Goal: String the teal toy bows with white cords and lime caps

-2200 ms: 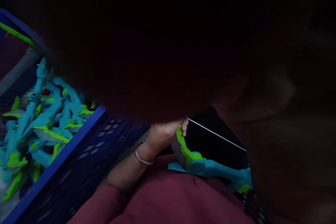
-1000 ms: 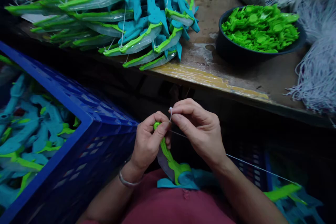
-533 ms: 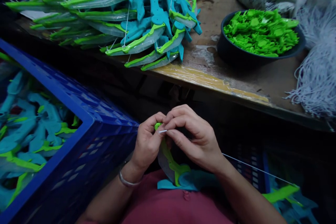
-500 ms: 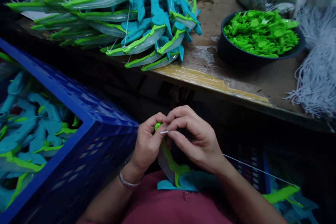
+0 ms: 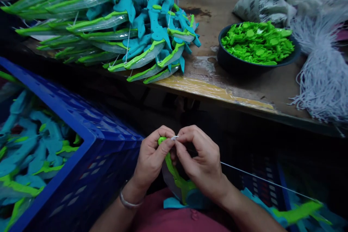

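A toy bow (image 5: 187, 185) with green and clear limbs and a teal middle lies across my lap. My left hand (image 5: 155, 152) is closed round the bow's near-left green tip. Against it, my right hand (image 5: 199, 159) pinches the end of a white string (image 5: 174, 137), fingertips almost touching the left thumb. From behind my right hand the string (image 5: 261, 178) runs taut to the bow's other green tip (image 5: 306, 211) at the lower right. My right forearm hides part of the bow's middle.
Many toy bows (image 5: 144, 56) are stacked on the table (image 5: 206, 90). A black bowl (image 5: 221, 49) holds green plastic parts, beside a bundle of white strings (image 5: 322, 79) and a sack (image 5: 265, 1). At left stands a blue crate (image 5: 89, 141) with more bows.
My right fingertips have brought the string end up and into a small bend beside the left thumb. The camera view has shifted slightly.
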Tool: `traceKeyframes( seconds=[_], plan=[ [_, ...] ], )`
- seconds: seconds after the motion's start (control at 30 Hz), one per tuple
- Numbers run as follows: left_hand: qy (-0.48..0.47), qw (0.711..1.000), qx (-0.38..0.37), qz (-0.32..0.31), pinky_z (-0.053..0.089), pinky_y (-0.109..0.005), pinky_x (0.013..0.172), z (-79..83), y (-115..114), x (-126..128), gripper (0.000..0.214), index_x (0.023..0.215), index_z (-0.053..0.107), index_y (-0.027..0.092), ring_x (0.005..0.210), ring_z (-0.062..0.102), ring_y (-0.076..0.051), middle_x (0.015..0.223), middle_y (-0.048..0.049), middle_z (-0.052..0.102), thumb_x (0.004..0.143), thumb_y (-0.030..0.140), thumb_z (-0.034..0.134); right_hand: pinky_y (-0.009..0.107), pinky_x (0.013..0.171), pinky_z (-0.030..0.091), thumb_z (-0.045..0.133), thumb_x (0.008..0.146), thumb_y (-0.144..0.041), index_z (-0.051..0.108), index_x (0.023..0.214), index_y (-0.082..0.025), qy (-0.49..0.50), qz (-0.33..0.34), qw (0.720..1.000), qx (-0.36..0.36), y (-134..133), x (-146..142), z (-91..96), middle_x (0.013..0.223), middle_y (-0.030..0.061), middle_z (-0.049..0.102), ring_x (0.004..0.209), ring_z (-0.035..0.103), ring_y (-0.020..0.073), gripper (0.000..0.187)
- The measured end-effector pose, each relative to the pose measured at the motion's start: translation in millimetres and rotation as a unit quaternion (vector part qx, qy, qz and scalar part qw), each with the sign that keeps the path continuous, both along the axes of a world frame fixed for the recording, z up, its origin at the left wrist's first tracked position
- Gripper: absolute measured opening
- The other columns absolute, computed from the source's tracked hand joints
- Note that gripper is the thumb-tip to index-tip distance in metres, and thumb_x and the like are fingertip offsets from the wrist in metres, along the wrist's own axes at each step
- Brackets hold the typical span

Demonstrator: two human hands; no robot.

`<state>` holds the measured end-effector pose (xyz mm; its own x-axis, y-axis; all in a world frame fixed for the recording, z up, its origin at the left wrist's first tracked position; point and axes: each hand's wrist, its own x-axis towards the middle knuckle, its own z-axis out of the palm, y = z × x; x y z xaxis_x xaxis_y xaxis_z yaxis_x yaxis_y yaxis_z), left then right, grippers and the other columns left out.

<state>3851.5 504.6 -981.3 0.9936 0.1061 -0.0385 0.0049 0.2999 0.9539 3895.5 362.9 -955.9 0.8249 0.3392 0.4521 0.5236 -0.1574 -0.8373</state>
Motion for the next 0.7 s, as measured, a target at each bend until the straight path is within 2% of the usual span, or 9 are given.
traceKeyframes(
  seconds=[0.1,0.2,0.3,0.4,0.47,0.57,0.63,0.7],
  plan=[
    [-0.003,1.000,-0.003,0.015,0.049,-0.017,0.058,-0.4,-1,1,0.010,0.090,0.066,0.020,0.062,0.057,-0.004,0.090,0.0019,0.057,0.098,0.025,0.063,0.026,0.068,0.046,0.057,0.095,-0.006,0.059,0.087,-0.015,-0.019,0.002,1.000,-0.009,1,-1,-1.0,0.086,0.0026,0.060,0.078,0.058,0.0123,0.012],
    [0.007,0.999,-0.027,0.031,0.048,-0.018,0.052,-0.2,-5,1,0.011,0.089,0.065,0.020,0.058,0.056,-0.004,0.089,0.0021,0.056,0.098,0.026,0.063,0.027,0.070,0.047,0.057,0.096,-0.007,0.060,0.088,-0.016,-0.043,0.014,0.999,-0.027,-1,0,0.3,0.085,0.0030,0.061,0.079,0.058,0.0134,0.012],
    [0.023,0.997,-0.065,0.028,0.048,-0.019,0.047,1.0,-8,1,0.012,0.088,0.064,0.020,0.056,0.055,-0.006,0.089,0.0022,0.054,0.098,0.027,0.063,0.024,0.066,0.048,0.063,0.097,-0.013,0.062,0.091,-0.018,0.066,0.024,0.998,0.002,-5,3,3.5,0.082,-0.0007,0.063,0.071,0.060,0.0108,0.007],
    [0.021,0.996,-0.083,0.021,0.049,-0.020,0.046,2.2,-9,0,0.012,0.088,0.065,0.019,0.056,0.055,-0.006,0.088,0.0019,0.053,0.097,0.027,0.064,0.020,0.064,0.051,0.069,0.096,-0.020,0.066,0.090,-0.019,0.208,0.070,0.975,0.042,-10,8,6.6,0.082,-0.0024,0.065,0.069,0.063,0.0098,0.007],
    [0.015,0.996,-0.086,0.017,0.049,-0.020,0.046,2.9,-9,0,0.011,0.088,0.065,0.019,0.055,0.055,-0.007,0.086,0.0018,0.054,0.096,0.027,0.064,0.021,0.067,0.052,0.068,0.096,-0.021,0.067,0.087,-0.019,0.243,0.106,0.963,0.053,-12,12,8.0,0.083,-0.0014,0.065,0.073,0.064,0.0107,0.010],
    [0.018,0.995,-0.102,0.012,0.048,-0.020,0.045,4.2,-8,0,0.011,0.087,0.066,0.018,0.053,0.055,-0.007,0.083,0.0016,0.054,0.094,0.026,0.066,0.024,0.076,0.054,0.063,0.097,-0.014,0.067,0.091,-0.018,0.177,0.101,0.978,0.040,-14,16,9.4,0.094,0.0022,0.065,0.084,0.065,0.0130,0.008],
    [0.028,0.992,-0.120,0.005,0.047,-0.019,0.044,5.1,-6,0,0.013,0.084,0.065,0.017,0.052,0.056,-0.007,0.081,0.0014,0.055,0.093,0.027,0.067,0.029,0.084,0.054,0.057,0.097,-0.009,0.065,0.096,-0.017,0.053,0.104,0.993,0.005,-14,19,10.4,0.108,0.0076,0.064,0.099,0.063,0.0170,0.011],
    [0.040,0.990,-0.134,-0.010,0.046,-0.019,0.044,5.7,-3,0,0.016,0.082,0.064,0.017,0.050,0.056,-0.008,0.076,0.0017,0.056,0.092,0.027,0.069,0.034,0.086,0.054,0.052,0.098,-0.007,0.062,0.099,-0.016,-0.073,0.142,0.987,-0.035,-14,22,11.7,0.113,0.0116,0.064,0.104,0.061,0.0199,0.014]
  ],
)
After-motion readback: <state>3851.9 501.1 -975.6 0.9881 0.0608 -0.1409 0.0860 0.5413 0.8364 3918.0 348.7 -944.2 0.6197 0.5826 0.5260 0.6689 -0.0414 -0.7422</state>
